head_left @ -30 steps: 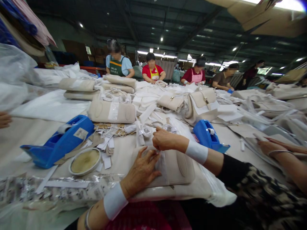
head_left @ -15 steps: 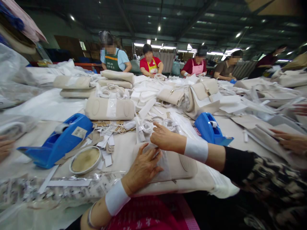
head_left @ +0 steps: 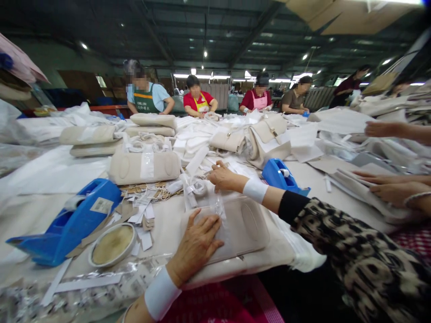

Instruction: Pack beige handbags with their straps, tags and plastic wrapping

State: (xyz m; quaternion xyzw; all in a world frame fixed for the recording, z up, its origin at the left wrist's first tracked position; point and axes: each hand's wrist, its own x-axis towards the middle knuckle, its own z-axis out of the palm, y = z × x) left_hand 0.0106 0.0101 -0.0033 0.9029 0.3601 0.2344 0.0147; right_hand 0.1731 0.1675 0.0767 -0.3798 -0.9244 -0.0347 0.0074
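A beige handbag [head_left: 245, 224] lies flat at the table's front edge, a strip of thin white wrap with clear plastic film [head_left: 219, 210] around its middle. My left hand [head_left: 197, 242] rests on the bag and the wrap, fingers stretched out. Above the bag's far edge, my right hand [head_left: 225, 177] is closed, its fingers curled at the upper end of the film; the fingertips are partly hidden. Wrapped handles [head_left: 197, 187] lie just left of it. Another beige bag [head_left: 168, 165] with a white band sits behind.
Blue tape dispensers stand at left [head_left: 72, 224] and right [head_left: 279, 172]. A round dish [head_left: 112, 246] of yellowish material is near paper tags [head_left: 146, 215]. More bags [head_left: 266, 134] and white wrapping pile up behind. A co-worker's hands [head_left: 393, 186] work at the right; several people stand opposite.
My right hand has moved away from my left hand, toward the far edge of the bag, and the film shows between them. My left hand stays on the bag. The view has turned slightly right.
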